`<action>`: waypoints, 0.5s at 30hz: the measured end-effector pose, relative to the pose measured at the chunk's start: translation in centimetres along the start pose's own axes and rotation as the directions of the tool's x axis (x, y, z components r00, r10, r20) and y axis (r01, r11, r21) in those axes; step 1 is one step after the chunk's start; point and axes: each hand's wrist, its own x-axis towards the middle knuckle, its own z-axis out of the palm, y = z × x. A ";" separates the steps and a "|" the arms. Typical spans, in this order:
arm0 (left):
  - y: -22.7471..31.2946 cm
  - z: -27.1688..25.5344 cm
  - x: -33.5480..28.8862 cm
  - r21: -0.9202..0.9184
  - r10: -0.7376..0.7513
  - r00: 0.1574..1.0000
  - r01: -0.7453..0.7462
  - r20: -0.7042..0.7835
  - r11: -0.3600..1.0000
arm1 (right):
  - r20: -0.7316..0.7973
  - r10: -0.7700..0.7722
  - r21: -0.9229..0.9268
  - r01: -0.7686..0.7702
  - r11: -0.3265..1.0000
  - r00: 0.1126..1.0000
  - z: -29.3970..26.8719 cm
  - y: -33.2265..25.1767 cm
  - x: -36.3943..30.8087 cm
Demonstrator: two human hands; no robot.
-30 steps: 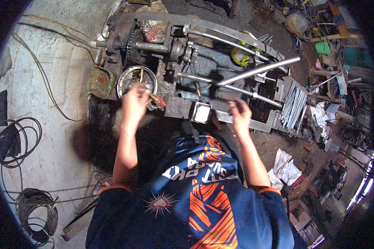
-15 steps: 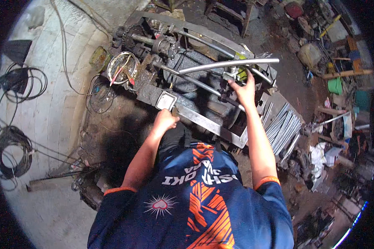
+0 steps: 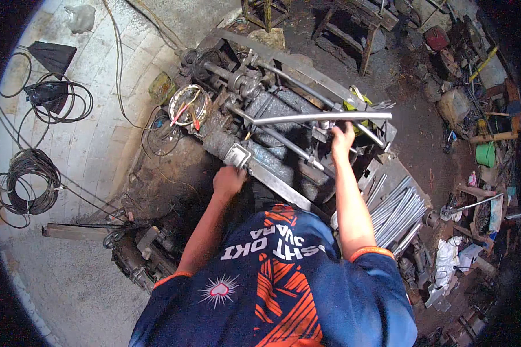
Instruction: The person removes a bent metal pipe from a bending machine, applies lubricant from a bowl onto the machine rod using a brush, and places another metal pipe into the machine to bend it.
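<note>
Our left hand (image 3: 230,180) is at the near edge of the long, dark grey metal machine (image 3: 281,184), just below a small square thing with a white top (image 3: 237,155). Its fingers are mostly hidden, so we cannot tell if it grips anything. Our right hand (image 3: 342,137) reaches over the machine, with its fingertips by a long, shiny, bent silver tube (image 3: 324,117). We cannot tell if those fingers are closed on something. The tube lies across the top of the machine, over some straight silver bars. A bright yellow-green thing (image 3: 358,97) sits just past it. To the left is a round pot with a messy white rim (image 3: 172,103), and a thin red and white stick (image 3: 178,115) leans over it. Near our right arm lies a pile of thin grey metal rods (image 3: 396,211).
</note>
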 end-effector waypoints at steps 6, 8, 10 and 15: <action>8.8 -2.1 7.7 -0.907 0.047 0.910 0.414 0.411 -0.078 | -0.151 0.008 -0.112 -0.026 0.993 0.989 2.2 -0.3 0.6; 10.1 -1.4 9.5 -0.732 0.199 0.890 0.451 0.410 -0.510 | -0.128 0.069 -0.133 -0.086 0.987 0.989 3.4 -2.1 0.0; 11.2 -1.5 9.6 -0.780 0.092 0.897 0.423 0.432 -0.461 | -0.143 0.013 -0.126 -0.031 0.992 0.990 3.7 -0.2 0.5; 12.4 -2.9 9.3 -0.913 0.015 0.943 0.326 0.333 -0.246 | -0.124 0.021 -0.115 -0.035 0.993 0.992 3.5 1.3 0.5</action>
